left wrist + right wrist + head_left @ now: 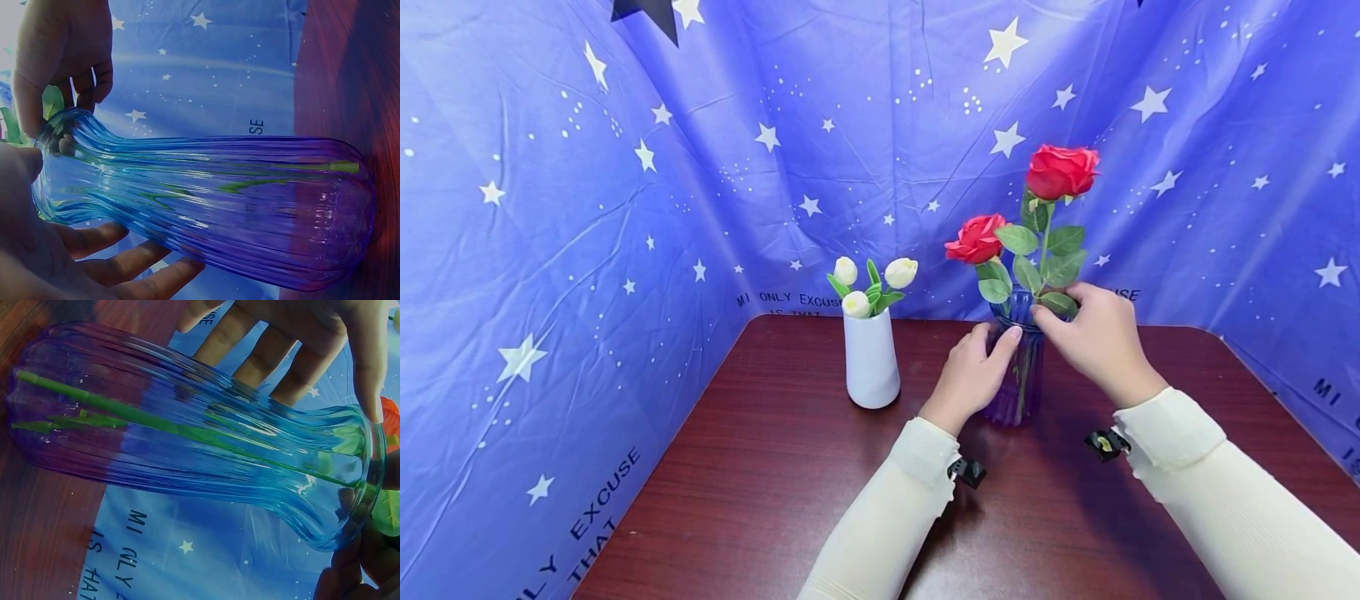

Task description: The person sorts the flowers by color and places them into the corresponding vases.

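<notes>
A ribbed glass vase (1021, 387), blue at the neck and purple toward the base, stands upright on the table. My left hand (970, 375) holds it from the left, thumb near the rim and fingers along the side. At the vase's mouth my right hand (1101, 337) pinches the leafy stem of a tall red rose (1062, 173). Another red rose (976, 239) leans left out of the same vase. Through the glass vase (206, 434) in the right wrist view, green stems reach down to the base. The left wrist view also shows stems inside the glass vase (237, 194).
A white vase (872, 367) with several white tulips (856, 303) stands to the left on the dark red wooden table (760, 467). Blue cloth (865, 167) printed with stars hangs behind the table and along both sides.
</notes>
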The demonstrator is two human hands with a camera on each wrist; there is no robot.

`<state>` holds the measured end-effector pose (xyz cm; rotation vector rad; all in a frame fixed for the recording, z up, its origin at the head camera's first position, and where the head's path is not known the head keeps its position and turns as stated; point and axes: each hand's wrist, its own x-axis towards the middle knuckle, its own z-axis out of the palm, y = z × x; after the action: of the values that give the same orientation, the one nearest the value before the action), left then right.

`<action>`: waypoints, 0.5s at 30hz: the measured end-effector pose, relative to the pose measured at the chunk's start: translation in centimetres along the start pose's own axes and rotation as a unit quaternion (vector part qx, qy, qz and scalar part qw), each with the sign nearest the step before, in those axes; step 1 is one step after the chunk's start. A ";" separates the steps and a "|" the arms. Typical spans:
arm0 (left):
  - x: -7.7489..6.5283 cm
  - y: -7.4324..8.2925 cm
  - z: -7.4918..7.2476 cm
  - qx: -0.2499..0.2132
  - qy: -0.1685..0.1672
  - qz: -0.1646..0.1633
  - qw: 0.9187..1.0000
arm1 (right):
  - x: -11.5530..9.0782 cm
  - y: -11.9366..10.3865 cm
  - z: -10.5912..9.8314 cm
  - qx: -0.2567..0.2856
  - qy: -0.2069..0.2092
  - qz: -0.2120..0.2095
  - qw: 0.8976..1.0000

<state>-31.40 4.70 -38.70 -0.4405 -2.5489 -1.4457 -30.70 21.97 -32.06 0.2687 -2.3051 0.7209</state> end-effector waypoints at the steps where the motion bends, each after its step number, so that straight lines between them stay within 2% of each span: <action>1: 0.0 0.0 0.0 0.001 -0.001 -0.001 1.000 | 0.0 0.0 0.0 0.000 0.000 0.002 1.000; 15: 0.2 -0.1 0.2 0.000 -0.008 -0.010 1.000 | -0.1 0.1 0.1 0.000 -0.004 0.011 1.000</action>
<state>-31.62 4.87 -38.83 -0.4283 -2.5735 -1.4550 -30.73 22.02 -32.24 0.2462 -2.3186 0.7324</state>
